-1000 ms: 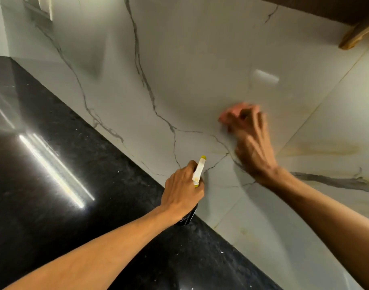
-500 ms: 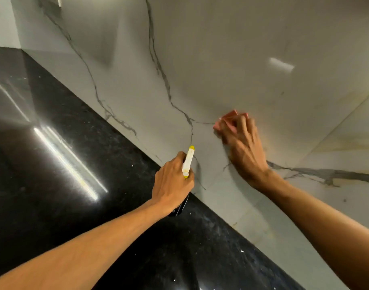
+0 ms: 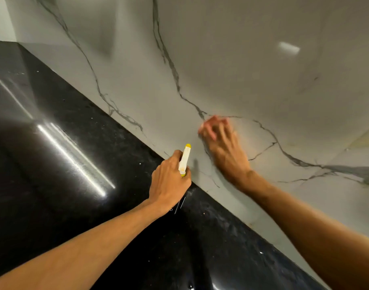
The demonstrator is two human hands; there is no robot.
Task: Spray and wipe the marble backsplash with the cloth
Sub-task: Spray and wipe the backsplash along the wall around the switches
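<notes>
The white marble backsplash (image 3: 252,84) with dark grey veins fills the upper right. My right hand (image 3: 225,149) presses a pink cloth (image 3: 210,122) flat against it, low on the wall; the hand is motion-blurred and only the cloth's upper edge shows past the fingers. My left hand (image 3: 169,183) grips a spray bottle (image 3: 184,160) with a white head and yellow nozzle, held near the seam where wall meets counter, just left of the right hand. The bottle's body is mostly hidden under the hand.
A glossy black stone countertop (image 3: 64,164) runs from the left to the bottom, with bright light reflections on it. A tile joint and a tan stain (image 3: 365,139) show on the marble at the far right.
My right hand has wiped the cloth down and leftward along the marble, toward the spray bottle. The left hand keeps its hold on the bottle. The view has shifted left.
</notes>
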